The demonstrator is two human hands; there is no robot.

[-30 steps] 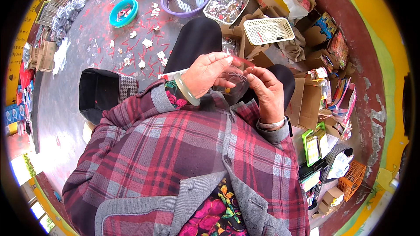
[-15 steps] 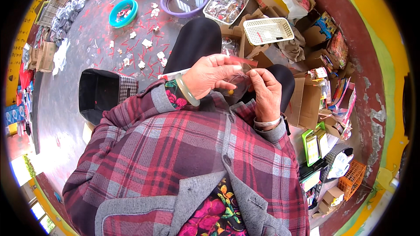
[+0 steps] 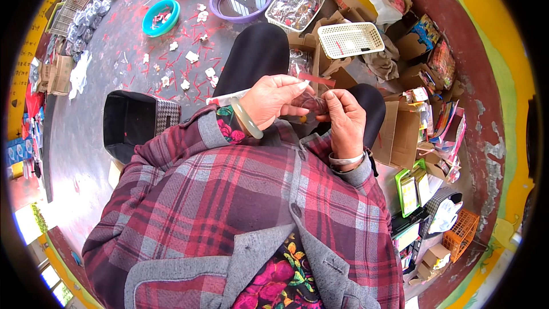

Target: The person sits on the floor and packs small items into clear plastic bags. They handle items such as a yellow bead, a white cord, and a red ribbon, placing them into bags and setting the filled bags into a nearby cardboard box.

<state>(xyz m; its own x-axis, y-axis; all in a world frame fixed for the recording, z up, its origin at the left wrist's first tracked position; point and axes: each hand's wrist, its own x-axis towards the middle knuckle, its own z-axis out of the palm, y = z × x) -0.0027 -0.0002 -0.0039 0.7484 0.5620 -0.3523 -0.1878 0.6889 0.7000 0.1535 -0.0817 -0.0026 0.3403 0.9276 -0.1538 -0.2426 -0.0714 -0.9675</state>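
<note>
Between my two hands, over my lap, is a small clear plastic bag (image 3: 309, 103) with a red strip along its top edge. My left hand (image 3: 270, 102), with a pale bangle at its wrist, is closed in a pinch at the bag's left side. A small white bit shows at its fingertips, too small to name. On the bag's right side my right hand (image 3: 346, 121) pinches the plastic between thumb and fingers. The bag's contents look dark and thin, and cannot be made out.
Beyond my knees stand a purple basin (image 3: 241, 16), a turquoise bowl (image 3: 175, 18) and a white basket (image 3: 270, 18) of small packets. An empty cream basket (image 3: 351, 55) rests on cardboard boxes (image 3: 400, 137) to the right. A black bin (image 3: 127, 121) is at left. Red and white scraps litter the floor.
The bag has turned a little, and its red strip lies flatter. My right hand has shifted slightly down. A white bit now shows at my left fingertips.
</note>
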